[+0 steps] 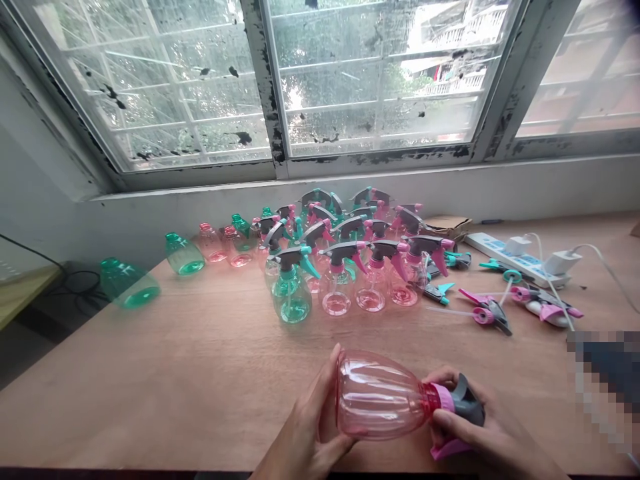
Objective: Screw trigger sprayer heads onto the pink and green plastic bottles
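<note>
A clear pink spray bottle (pixel 380 397) lies sideways in the air over the near edge of the table, its base to the left and its neck to the right. My left hand (pixel 313 420) is wrapped round the base end. At the neck, my right hand (pixel 470 417) grips the pink and grey spray head (pixel 457 403), which sits on the bottle's mouth; whether it is fully screwed down I cannot tell. Beyond them stands a group of bottles with spray heads on, the nearest being a green spray bottle (pixel 293 300) and a pink one (pixel 336 293).
Open-necked bottles stand at the left, among them a green bottle (pixel 130 283) near the table's edge. Loose spray heads (pixel 493 313) with tubes lie at the right, beside a white power strip (pixel 517 257) with plugs and cables. A window (pixel 375 73) rises behind the wooden table (pixel 200 380).
</note>
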Demonstrator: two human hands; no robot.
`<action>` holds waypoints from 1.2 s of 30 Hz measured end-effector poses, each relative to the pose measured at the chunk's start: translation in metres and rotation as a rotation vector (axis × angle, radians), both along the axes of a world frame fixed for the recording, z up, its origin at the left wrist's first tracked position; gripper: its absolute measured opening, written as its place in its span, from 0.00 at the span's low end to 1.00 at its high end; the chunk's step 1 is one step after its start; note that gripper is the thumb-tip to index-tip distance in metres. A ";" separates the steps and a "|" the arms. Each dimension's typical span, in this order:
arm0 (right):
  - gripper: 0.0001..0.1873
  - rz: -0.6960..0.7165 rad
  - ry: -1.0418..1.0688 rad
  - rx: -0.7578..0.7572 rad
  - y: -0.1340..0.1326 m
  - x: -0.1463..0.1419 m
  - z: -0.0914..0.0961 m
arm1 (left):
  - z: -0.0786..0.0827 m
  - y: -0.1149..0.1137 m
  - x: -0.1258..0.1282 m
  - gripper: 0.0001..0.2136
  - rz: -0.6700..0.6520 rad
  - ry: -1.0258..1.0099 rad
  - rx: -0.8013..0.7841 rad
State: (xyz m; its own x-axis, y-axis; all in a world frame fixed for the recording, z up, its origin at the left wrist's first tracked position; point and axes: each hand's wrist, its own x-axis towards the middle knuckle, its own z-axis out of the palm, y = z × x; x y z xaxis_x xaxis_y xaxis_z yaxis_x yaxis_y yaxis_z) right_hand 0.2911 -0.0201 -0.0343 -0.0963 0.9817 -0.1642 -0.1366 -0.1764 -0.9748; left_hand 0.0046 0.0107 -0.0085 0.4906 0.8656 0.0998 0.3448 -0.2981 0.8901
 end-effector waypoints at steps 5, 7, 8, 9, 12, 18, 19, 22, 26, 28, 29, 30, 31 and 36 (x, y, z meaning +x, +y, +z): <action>0.22 0.007 -0.017 0.000 0.000 0.000 -0.002 | -0.001 -0.001 0.001 0.56 -0.002 -0.049 -0.028; 0.22 -0.002 -0.038 -0.012 -0.001 0.000 -0.001 | -0.001 -0.001 0.000 0.58 0.009 -0.026 -0.021; 0.22 -0.001 -0.043 -0.010 -0.001 0.000 0.000 | -0.002 -0.001 -0.001 0.56 0.011 -0.006 -0.006; 0.22 0.005 -0.043 -0.002 -0.001 0.000 0.000 | -0.003 -0.001 -0.002 0.53 0.009 0.009 0.011; 0.22 0.025 -0.023 0.018 0.000 0.001 0.001 | -0.005 0.000 -0.003 0.45 -0.013 0.005 0.049; 0.23 -0.004 -0.005 -0.017 -0.001 -0.001 0.003 | -0.002 0.000 -0.003 0.58 -0.009 0.022 -0.003; 0.23 -0.007 -0.012 -0.026 -0.002 -0.001 0.004 | -0.001 0.000 -0.003 0.59 -0.005 0.027 -0.012; 0.24 0.006 -0.004 -0.037 -0.003 -0.002 0.005 | -0.001 -0.001 -0.004 0.53 0.000 0.024 -0.012; 0.24 0.023 0.021 -0.038 -0.002 -0.001 0.005 | -0.005 0.001 -0.005 0.46 -0.019 0.007 0.029; 0.24 0.021 0.009 -0.034 -0.002 -0.001 0.006 | -0.007 0.002 -0.005 0.53 -0.023 0.015 0.022; 0.24 0.017 0.005 -0.035 -0.002 -0.001 0.006 | -0.008 0.003 -0.005 0.57 -0.019 0.022 0.007; 0.25 0.011 0.006 -0.037 -0.002 -0.002 0.006 | -0.008 0.003 -0.005 0.60 -0.013 0.030 -0.010; 0.25 0.004 0.009 -0.038 -0.002 -0.002 0.006 | -0.008 0.003 -0.005 0.61 -0.004 0.037 -0.020; 0.23 0.011 0.010 -0.028 -0.001 -0.001 0.004 | -0.004 0.002 -0.003 0.48 0.018 0.010 0.009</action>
